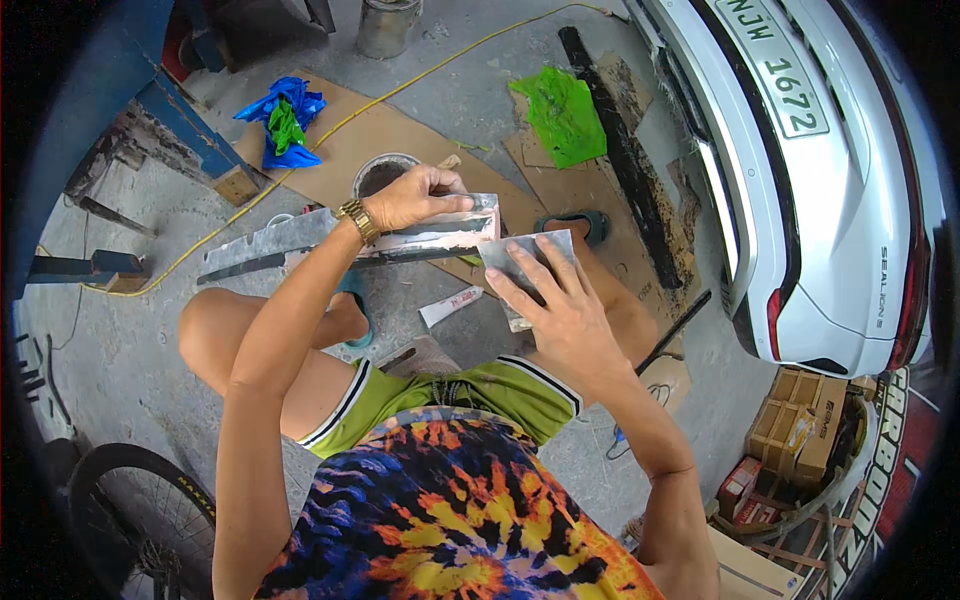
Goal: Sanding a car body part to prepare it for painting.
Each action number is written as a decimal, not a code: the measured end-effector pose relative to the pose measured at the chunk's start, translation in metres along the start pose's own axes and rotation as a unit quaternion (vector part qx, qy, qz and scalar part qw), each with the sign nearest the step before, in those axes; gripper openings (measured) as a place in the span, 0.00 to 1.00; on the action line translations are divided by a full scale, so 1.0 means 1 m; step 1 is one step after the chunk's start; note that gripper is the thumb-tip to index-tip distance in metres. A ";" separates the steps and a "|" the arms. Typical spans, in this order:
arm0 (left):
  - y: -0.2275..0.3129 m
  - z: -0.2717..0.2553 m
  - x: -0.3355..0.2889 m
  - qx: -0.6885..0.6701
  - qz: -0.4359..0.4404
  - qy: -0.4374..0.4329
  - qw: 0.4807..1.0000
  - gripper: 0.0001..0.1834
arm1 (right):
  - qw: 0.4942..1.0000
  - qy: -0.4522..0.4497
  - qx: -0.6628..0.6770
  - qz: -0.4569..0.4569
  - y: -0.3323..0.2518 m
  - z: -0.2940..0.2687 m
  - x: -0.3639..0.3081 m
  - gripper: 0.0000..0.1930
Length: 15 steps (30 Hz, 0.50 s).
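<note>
A long, narrow panel (415, 232) with grey, black and pale pinkish patches lies across in front of my knees. My left hand (420, 195), wearing a gold watch, is closed on the panel's far edge near its right end. My right hand (552, 290) holds a flat grey rectangular plate (527, 250), its fingers spread over the plate's face and the thumb hidden. The plate's upper left corner meets the panel's right end. Pinkish paste coats the panel there. Just beyond my left wrist stands an open round can (378, 172) with dark insides.
A white tube (451, 305) lies on the floor between my feet. Cardboard (350, 125), a blue plastic bag (285, 120), a green sheet (565, 115) and a yellow cable (430, 72) lie beyond. A white car (830, 200) stands at right, boxes (800, 425) below it, a bicycle wheel (140, 475) lower left.
</note>
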<state>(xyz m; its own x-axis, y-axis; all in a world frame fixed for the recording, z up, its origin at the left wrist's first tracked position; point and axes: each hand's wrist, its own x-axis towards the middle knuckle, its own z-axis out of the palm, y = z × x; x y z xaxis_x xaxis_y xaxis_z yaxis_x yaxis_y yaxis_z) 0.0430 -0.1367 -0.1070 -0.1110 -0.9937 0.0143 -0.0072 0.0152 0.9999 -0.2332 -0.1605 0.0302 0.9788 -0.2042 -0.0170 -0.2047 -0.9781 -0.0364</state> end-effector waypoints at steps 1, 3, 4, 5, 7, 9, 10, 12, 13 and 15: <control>0.000 0.000 0.000 -0.008 0.004 -0.001 1.000 0.14 | 1.000 -0.001 -0.005 0.001 0.000 0.001 0.002 0.29; -0.002 0.001 0.000 -0.006 0.003 0.010 1.000 0.14 | 1.000 -0.004 -0.012 0.002 0.001 0.001 0.004 0.29; -0.003 0.002 0.000 -0.002 0.003 0.020 1.000 0.14 | 1.000 0.001 -0.021 0.002 0.001 0.001 0.006 0.29; -0.004 0.002 0.000 -0.007 0.002 0.023 1.000 0.14 | 1.000 0.005 -0.029 -0.001 0.000 0.002 0.006 0.30; -0.007 0.003 0.001 -0.005 0.007 0.021 1.000 0.15 | 0.999 -0.001 -0.038 0.002 -0.001 0.003 0.008 0.29; -0.010 0.003 0.002 0.000 0.017 0.019 1.000 0.15 | 0.999 -0.006 -0.043 0.003 -0.003 0.005 0.009 0.29; -0.010 0.003 0.002 0.011 0.023 0.017 1.000 0.15 | 0.999 -0.007 -0.046 0.011 -0.005 0.006 0.009 0.29; -0.011 0.003 0.002 -0.003 0.025 0.018 1.000 0.15 | 0.999 -0.008 -0.049 0.017 -0.006 0.009 0.010 0.29; -0.011 0.003 0.001 -0.013 0.022 0.018 0.999 0.15 | 0.999 -0.003 -0.044 0.023 -0.007 0.010 0.011 0.29; -0.010 0.003 0.001 -0.011 0.022 0.016 1.000 0.15 | 0.999 0.002 -0.040 0.029 -0.007 0.012 0.012 0.28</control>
<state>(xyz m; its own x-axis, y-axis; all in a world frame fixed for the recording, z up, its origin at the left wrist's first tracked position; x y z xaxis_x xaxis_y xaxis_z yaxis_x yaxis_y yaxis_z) 0.0403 -0.1376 -0.1169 -0.0790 -0.9952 0.0586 0.0197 0.0572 0.9982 -0.2204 -0.1561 0.0182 0.9651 -0.2614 -0.0121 -0.2607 -0.9644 0.0435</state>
